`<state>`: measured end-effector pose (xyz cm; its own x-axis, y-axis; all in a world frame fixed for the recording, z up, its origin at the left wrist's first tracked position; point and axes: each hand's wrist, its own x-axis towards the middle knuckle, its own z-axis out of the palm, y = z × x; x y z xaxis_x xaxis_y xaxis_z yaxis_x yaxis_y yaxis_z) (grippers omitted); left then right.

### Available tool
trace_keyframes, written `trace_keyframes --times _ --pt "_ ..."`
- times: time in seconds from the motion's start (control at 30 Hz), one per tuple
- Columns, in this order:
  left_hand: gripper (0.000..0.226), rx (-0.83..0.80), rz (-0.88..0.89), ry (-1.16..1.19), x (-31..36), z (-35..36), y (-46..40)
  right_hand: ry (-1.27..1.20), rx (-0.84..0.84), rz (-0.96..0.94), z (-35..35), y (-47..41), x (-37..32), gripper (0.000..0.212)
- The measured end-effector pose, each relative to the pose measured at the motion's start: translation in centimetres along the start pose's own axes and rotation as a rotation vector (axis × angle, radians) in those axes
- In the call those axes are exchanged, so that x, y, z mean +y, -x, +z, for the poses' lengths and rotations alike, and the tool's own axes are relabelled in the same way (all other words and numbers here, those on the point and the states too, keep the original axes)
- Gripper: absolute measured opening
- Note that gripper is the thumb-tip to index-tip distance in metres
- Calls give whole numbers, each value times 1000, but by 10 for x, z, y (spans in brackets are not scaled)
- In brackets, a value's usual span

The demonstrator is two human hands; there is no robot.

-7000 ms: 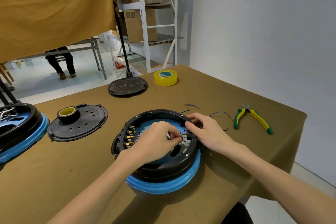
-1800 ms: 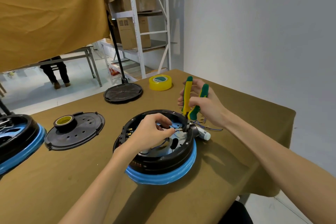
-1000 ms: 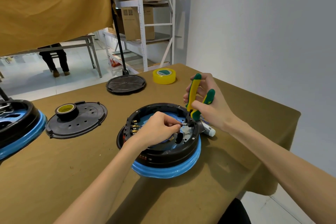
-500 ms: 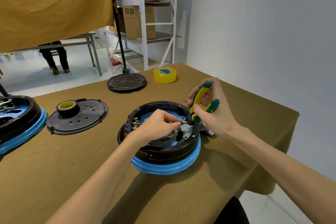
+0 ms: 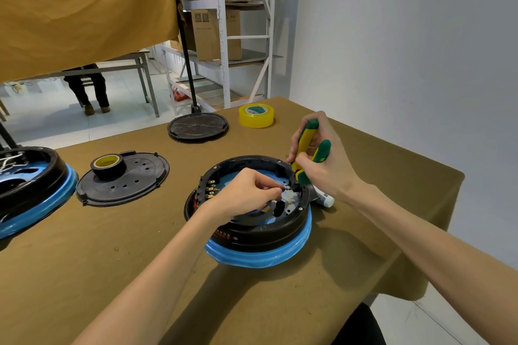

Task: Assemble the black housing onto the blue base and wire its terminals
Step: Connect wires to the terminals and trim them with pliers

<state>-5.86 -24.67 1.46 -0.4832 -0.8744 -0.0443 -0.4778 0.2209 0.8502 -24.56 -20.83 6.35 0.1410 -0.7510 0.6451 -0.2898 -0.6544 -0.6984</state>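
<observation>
Head view: black housing (image 5: 260, 228) sits on the blue base (image 5: 269, 256) at table (image 5: 84, 274) centre. Left hand (image 5: 246, 196) reaches in from 7 o'clock, fingertips pinching something small, too tiny to name, over the housing's 3 o'clock rim. Right hand (image 5: 322, 168) grasps green-yellow pliers (image 5: 307, 154), nose down at that same spot. Brass terminals (image 5: 210, 190) line the housing's 9 o'clock wall. Yellow tape (image 5: 256, 115) lies at 12 o'clock, a black lid (image 5: 123, 179) at 10 o'clock.
</observation>
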Motion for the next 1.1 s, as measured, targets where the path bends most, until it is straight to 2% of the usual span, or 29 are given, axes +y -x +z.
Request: trace_keyframes --times 0.27,0.43,0.63,0.83,0.93,1.0,1.1 --pt "20 6 -2 -16 3 -1 2 -34 39 14 4 -6 4 38" --pt "20 4 -13 -25 4 -1 1 -56 -36 37 1 -10 6 40" --pt "17 6 -25 -31 4 -2 1 -63 -49 66 5 -19 7 33" --pt "18 5 -7 -1 5 -1 2 -90 9 39 9 -20 9 27" --pt "19 9 -4 -19 5 -1 2 -104 45 41 12 -20 11 28" --pt "19 21 -3 -11 4 -1 2 -73 11 49 12 -20 10 31" --pt "14 59 53 -87 5 0 -1 -139 -3 103 4 -21 6 42"
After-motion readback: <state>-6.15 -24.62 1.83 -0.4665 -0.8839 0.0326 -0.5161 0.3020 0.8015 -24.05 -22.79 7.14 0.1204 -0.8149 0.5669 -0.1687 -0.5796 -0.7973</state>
